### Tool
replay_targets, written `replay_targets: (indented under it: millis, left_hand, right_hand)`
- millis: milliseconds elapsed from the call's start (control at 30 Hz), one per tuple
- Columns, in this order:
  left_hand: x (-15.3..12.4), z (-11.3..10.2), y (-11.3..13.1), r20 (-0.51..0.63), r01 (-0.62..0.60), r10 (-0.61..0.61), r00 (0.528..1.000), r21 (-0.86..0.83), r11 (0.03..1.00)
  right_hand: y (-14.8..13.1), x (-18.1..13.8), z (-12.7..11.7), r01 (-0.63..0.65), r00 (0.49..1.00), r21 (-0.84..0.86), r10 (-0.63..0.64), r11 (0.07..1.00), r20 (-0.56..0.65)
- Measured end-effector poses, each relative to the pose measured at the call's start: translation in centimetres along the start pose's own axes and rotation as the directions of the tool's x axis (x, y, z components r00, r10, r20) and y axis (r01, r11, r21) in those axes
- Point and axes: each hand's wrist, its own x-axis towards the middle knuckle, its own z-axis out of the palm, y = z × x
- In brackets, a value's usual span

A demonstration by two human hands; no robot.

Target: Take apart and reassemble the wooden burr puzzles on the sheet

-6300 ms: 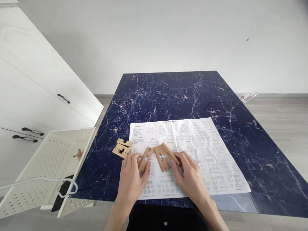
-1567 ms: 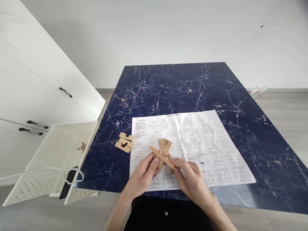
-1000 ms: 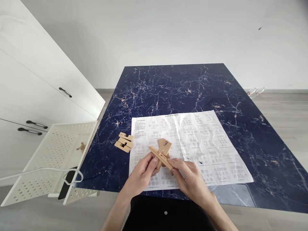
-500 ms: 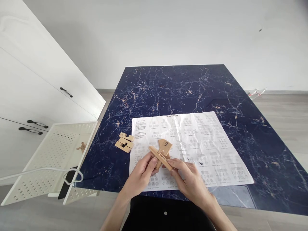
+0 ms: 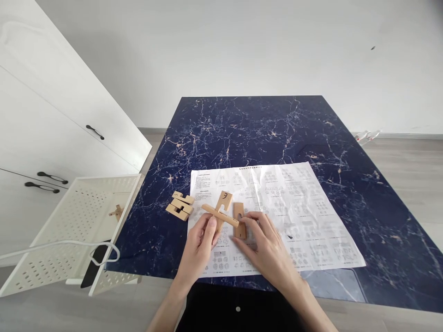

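Observation:
My left hand (image 5: 202, 240) is closed around two crossed wooden puzzle pieces: a flat one marked "3" (image 5: 225, 199) and a long bar (image 5: 211, 210) lying across it. A pale gap shows where the two cross. To the right, a third wooden puzzle piece (image 5: 240, 230) with a notch in its side is over the printed sheet. My right hand (image 5: 265, 240) pinches it, index finger at its right edge and thumb near its lower end. Whether this piece rests fully on the paper, I cannot tell.
Several notched wooden pieces (image 5: 180, 206) lie together at the left edge of the creased instruction sheet (image 5: 277, 207). The sheet covers the front of the dark blue marbled table (image 5: 242, 129). Left of it stands a white perforated cart (image 5: 51, 258) with a wooden piece (image 5: 117, 212) inside.
The puzzle pieces held between both hands have come apart. My left hand keeps the crossed pair, raised and turned; my right hand has the separate piece just to the right.

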Motion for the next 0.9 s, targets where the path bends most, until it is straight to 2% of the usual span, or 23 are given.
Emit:
replay_targets:
  millis: [133,333,500,633,700,800,867,900]
  left_hand:
    - [-0.1,-0.1,0.0,-0.010,0.016,-0.016,1.000,-0.037,0.999]
    - [-0.3,-0.2,-0.1,-0.007,0.027,-0.028,1.000,-0.035,0.999]
    - [-0.2,-0.1,0.2,-0.023,0.020,-0.021,1.000,-0.044,0.999]
    - [-0.1,-0.1,0.4,-0.011,0.007,-0.008,1.000,-0.059,0.998]
    - [0.0,-0.1,0.5,-0.002,0.004,-0.004,1.000,-0.066,0.998]
    - [-0.1,-0.1,0.4,0.006,0.000,0.001,1.000,-0.066,0.998]
    - [-0.1,0.0,0.3,0.022,0.001,0.001,1.000,-0.055,0.998]
    - [-0.2,0.0,0.3,0.031,0.000,0.001,1.000,-0.050,0.999]
  right_hand:
    - [0.0,0.1,-0.3,-0.028,0.999,0.013,0.029,1.000,-0.025]
    - [-0.2,0.4,-0.6,0.005,1.000,0.052,-0.006,0.999,0.029]
    - [-0.3,0.1,-0.8,-0.071,0.997,0.144,0.070,0.987,0.015]
    - [-0.2,-0.1,-1.5,-0.165,0.983,0.262,0.180,0.951,-0.034]
    - [-0.3,0.0,-2.0,-0.192,0.968,0.403,0.241,0.895,-0.073]
    - [-0.8,0.3,-2.2,-0.160,0.957,0.678,0.280,0.718,-0.071]
    - [-1.6,0.5,-1.7,-0.129,0.958,0.782,0.280,0.610,-0.061]
    - [-2.1,0.6,-1.3,-0.119,0.956,0.802,0.285,0.586,-0.066]
